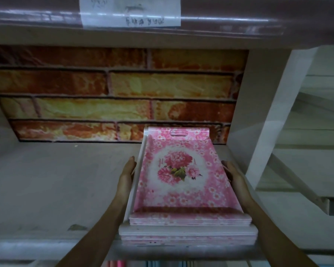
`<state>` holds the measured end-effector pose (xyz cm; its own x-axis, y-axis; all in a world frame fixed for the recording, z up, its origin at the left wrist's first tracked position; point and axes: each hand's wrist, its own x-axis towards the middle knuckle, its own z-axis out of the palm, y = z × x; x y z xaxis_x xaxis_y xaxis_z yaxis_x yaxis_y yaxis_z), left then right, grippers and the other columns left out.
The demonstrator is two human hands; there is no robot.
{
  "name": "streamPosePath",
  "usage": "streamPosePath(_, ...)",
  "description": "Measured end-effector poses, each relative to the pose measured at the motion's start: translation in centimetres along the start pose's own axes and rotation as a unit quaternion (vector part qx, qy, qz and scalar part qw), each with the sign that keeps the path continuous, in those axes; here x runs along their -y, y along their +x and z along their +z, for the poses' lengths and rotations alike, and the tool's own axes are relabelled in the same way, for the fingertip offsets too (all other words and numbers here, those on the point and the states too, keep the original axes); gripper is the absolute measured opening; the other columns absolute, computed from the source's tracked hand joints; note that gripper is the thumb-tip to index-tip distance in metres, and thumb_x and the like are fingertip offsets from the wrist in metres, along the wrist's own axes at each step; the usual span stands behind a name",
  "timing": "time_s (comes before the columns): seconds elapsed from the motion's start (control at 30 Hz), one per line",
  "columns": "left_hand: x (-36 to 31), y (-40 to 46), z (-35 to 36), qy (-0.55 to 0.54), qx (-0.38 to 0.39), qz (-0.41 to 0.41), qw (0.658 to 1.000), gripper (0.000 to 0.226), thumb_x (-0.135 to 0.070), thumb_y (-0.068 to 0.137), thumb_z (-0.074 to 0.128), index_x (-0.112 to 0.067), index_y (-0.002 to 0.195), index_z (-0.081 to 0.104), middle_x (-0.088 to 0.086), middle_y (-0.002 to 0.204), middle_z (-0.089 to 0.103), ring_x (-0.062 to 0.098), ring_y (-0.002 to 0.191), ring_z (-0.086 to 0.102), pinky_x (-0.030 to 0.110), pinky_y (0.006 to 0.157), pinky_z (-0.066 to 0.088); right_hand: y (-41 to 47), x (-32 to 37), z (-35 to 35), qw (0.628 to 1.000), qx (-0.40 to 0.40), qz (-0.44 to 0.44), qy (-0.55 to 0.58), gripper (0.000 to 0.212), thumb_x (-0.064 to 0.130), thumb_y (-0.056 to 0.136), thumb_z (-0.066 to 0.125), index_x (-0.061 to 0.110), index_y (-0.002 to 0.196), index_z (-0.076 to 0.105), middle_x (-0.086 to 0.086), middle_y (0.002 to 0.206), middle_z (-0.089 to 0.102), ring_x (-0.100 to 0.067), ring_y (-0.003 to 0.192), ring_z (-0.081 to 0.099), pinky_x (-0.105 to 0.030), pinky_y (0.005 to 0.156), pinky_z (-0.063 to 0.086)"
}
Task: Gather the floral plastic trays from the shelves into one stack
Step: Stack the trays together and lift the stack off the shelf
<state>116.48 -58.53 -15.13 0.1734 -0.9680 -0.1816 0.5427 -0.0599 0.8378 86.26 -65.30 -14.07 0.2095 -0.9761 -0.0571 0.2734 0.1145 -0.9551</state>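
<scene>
A stack of pink floral plastic trays [181, 191] lies on the grey shelf board [56, 189], near its right end. The top tray shows a bunch of pink flowers in the middle and a handle slot at its far end. More trays and a white one show beneath, at the near edge. My left hand [128, 173] lies flat against the stack's left side. My right hand [232, 173] lies against its right side, fingers pointing away from me. The fingertips under the rims are hidden.
A brick-pattern back panel [112, 93] closes the shelf behind. The upper shelf edge carries a white paper label [130, 11]. A white upright post [278, 116] stands right of the trays. Coloured items [152, 264] peek from the shelf below.
</scene>
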Motion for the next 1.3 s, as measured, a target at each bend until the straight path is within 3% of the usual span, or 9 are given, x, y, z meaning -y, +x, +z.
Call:
streamPosePath(0.23, -1.1, 0.8, -1.2, 0.049, 0.041, 0.025, 0.998, 0.044, -0.076, 0.063, 0.063, -0.036, 0.072, 0.080, 0.000, 0.079, 0.078, 0.023, 0.079, 0.076, 0.036, 0.062, 0.060, 0.4, 0.5, 0.1, 0.996, 0.030, 0.064, 0.062, 0.054, 0.060, 0.093, 0.041, 0.033, 0.069, 0.080, 0.005, 0.075, 0.078, -0.015, 0.070, 0.075, -0.027, 0.049, 0.058)
streamPosePath(0.37, -2.9, 1.3, -0.7, 0.109, 0.059, 0.021, 0.992, 0.070, -0.074, 0.078, 0.057, -0.025, 0.127, 0.065, 0.009, 0.131, 0.064, 0.031, 0.126, 0.057, 0.049, 0.107, 0.042, 0.7, 2.4, 0.6, 0.995, 0.036, 0.084, 0.033, 0.057, 0.069, 0.081, 0.057, 0.021, 0.109, 0.069, -0.011, 0.099, 0.077, -0.027, 0.089, 0.075, -0.035, 0.062, 0.060)
streamPosePath(0.47, -4.1, 1.5, -0.6, 0.163, 0.092, 0.023, 0.982, 0.061, -0.068, 0.089, 0.047, -0.035, 0.139, 0.050, -0.004, 0.149, 0.047, 0.013, 0.136, 0.045, 0.039, 0.116, 0.032, 0.8, 3.8, 1.8, 0.991, 0.101, 0.087, 0.027, 0.051, 0.061, 0.085, 0.062, 0.023, 0.118, 0.071, -0.010, 0.117, 0.072, -0.027, 0.105, 0.070, -0.034, 0.074, 0.060)
streamPosePath(0.57, -4.9, 1.0, -0.1, 0.206, 0.094, 0.011, 0.974, 0.020, -0.059, 0.086, 0.053, -0.057, 0.097, 0.070, -0.034, 0.111, 0.066, -0.023, 0.091, 0.060, 0.002, 0.071, 0.049, 0.3, 4.0, 2.5, 0.988, 0.115, 0.105, 0.014, 0.038, 0.049, 0.087, 0.065, 0.025, 0.116, 0.072, -0.011, 0.120, 0.070, -0.029, 0.110, 0.068, -0.034, 0.076, 0.059)
streamPosePath(0.73, -4.0, 0.4, 0.8, 0.202, 0.066, -0.005, 0.977, 0.021, -0.045, 0.081, 0.061, -0.047, 0.066, 0.077, -0.025, 0.071, 0.073, -0.012, 0.062, 0.067, 0.006, 0.042, 0.047, -0.3, 3.0, 2.3, 0.993, 0.076, 0.082, -0.032, 0.039, 0.036, 0.082, 0.069, 0.017, 0.116, 0.069, -0.016, 0.110, 0.073, -0.034, 0.098, 0.072, -0.036, 0.074, 0.060)
streamPosePath(0.9, -3.2, -0.7, 1.3, 0.161, 0.031, 0.017, 0.986, 0.034, -0.033, 0.074, 0.068, -0.014, 0.101, 0.078, 0.010, 0.092, 0.078, 0.023, 0.081, 0.076, 0.025, 0.063, 0.058, -0.5, 3.9, 1.9, 0.990, 0.117, 0.041, -0.059, 0.041, 0.038, 0.080, 0.070, 0.026, 0.119, 0.066, -0.015, 0.115, 0.072, -0.037, 0.103, 0.070, -0.044, 0.083, 0.058)
streamPosePath(1.03, -3.5, -3.2, 2.1, 0.120, 0.003, 0.068, 0.990, 0.033, -0.025, 0.074, 0.068, -0.011, 0.102, 0.076, 0.015, 0.094, 0.077, 0.027, 0.082, 0.075, 0.031, 0.064, 0.060, -0.6, 4.6, 2.2, 0.991, 0.130, 0.011, -0.044, 0.034, 0.034, 0.086, 0.065, 0.032, 0.119, 0.067, -0.012, 0.116, 0.072, -0.034, 0.100, 0.071, -0.041, 0.077, 0.059)
streamPosePath(1.17, -4.1, -6.6, 1.3, 0.118, -0.044, 0.131, 0.983, 0.049, -0.024, 0.084, 0.066, -0.008, 0.130, 0.058, 0.029, 0.126, 0.061, 0.047, 0.115, 0.059, 0.059, 0.104, 0.043, -0.5, 4.9, 3.5, 0.986, 0.149, -0.045, -0.056, 0.039, 0.025, 0.091, 0.059, 0.033, 0.130, 0.059, -0.009, 0.123, 0.069, -0.034, 0.108, 0.068, -0.055, 0.098, 0.050)
streamPosePath(1.3, -4.4, -11.2, -0.4, 0.109, -0.086, 0.185, 0.973, 0.047, -0.025, 0.087, 0.065, -0.014, 0.132, 0.055, 0.026, 0.127, 0.062, 0.049, 0.115, 0.058, 0.065, 0.102, 0.042, -1.0, 4.4, 5.9, 0.981, 0.176, -0.064, -0.057, 0.045, 0.023, 0.089, 0.064, 0.033, 0.133, 0.057, -0.006, 0.125, 0.068, -0.034, 0.110, 0.066, -0.057, 0.100, 0.048)
